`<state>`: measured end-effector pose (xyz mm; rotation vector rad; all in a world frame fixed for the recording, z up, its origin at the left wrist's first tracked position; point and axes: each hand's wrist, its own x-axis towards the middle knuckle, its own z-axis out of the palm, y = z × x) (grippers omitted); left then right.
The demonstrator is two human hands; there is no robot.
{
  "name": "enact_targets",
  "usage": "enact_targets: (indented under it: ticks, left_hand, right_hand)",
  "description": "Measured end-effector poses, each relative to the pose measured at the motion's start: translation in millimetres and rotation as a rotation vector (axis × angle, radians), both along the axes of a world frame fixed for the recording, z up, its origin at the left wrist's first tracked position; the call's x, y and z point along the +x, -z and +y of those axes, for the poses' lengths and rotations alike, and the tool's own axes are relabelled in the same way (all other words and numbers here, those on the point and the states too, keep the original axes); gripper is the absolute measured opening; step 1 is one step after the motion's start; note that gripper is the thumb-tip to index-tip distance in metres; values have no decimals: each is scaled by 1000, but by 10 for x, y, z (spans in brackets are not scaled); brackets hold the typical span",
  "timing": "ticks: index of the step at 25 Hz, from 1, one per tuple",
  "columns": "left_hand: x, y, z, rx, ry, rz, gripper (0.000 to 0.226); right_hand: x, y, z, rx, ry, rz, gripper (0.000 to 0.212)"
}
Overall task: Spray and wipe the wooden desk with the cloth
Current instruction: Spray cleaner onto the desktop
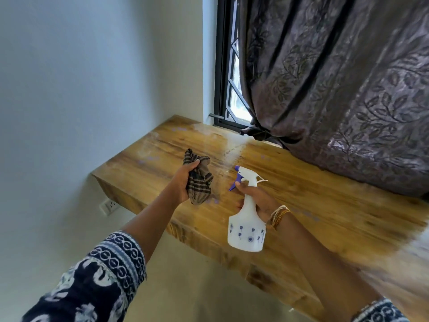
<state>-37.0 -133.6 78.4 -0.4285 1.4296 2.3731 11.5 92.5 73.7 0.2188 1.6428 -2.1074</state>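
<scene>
A wooden desk (313,205) runs from the wall corner at the left to the right edge of view, under a window. My left hand (183,182) grips a bunched brown checked cloth (199,182) just above the desk's left part. My right hand (260,201) holds a white spray bottle (247,231) by its neck, a finger at the blue trigger. Its blue nozzle (237,169) points toward the far left of the desk. The wood by the window shows a pale sheen.
A dark patterned curtain (336,89) hangs over the back right of the desk, tied near the sill. A black-framed window (228,89) sits behind the desk. A wall socket (109,206) is below the desk's left end.
</scene>
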Motion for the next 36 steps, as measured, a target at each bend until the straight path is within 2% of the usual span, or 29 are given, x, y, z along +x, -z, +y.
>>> enact_targets:
  ticks: [4, 7, 10, 13, 15, 18, 21, 23, 27, 30, 33, 36]
  left_hand:
    - [-334, 96, 1, 93, -50, 16, 42]
    - [-614, 130, -62, 180, -76, 33, 44]
    - [-874, 131, -134, 194, -51, 52, 47]
    - [-1145, 157, -231, 183, 26, 65, 53]
    - [-1297, 161, -314, 183, 81, 65, 57]
    - [-1501, 210, -468, 207, 140, 73, 62]
    - [-1671, 260, -589, 198, 187, 69, 64]
    - [-1780, 290, -633, 188, 215, 87, 62]
    - [-1946, 347, -684, 188, 255, 122, 56]
    - [-2011, 383, -695, 170, 256, 110, 53]
    - [-2024, 393, -695, 151, 256, 96, 55]
    - [-2004, 389, -687, 146, 260, 91, 55]
  right_hand:
    - [-329, 81, -17, -252, -91, 77, 44]
    - [-579, 126, -81, -273, -60, 55, 38]
    - [-859, 142, -194, -106, -20, 52, 30]
    - [-1077, 110, -421, 143, -52, 142, 32]
    - [-1206, 103, -568, 223, -61, 165, 36]
    - [-1396, 96, -738, 231, -30, 186, 50]
    - [-1538, 84, -890, 243, 43, 172, 45]
    - [-1616, 130, -969, 268, 94, 235, 39]
    - [-1752, 199, -1088, 432, 132, 288, 52]
    - [-1799, 178, -1088, 433, 178, 324, 35]
    - [-1804, 164, -1077, 420, 189, 312, 41]
    - [-1801, 171, -1076, 374, 176, 294, 35]
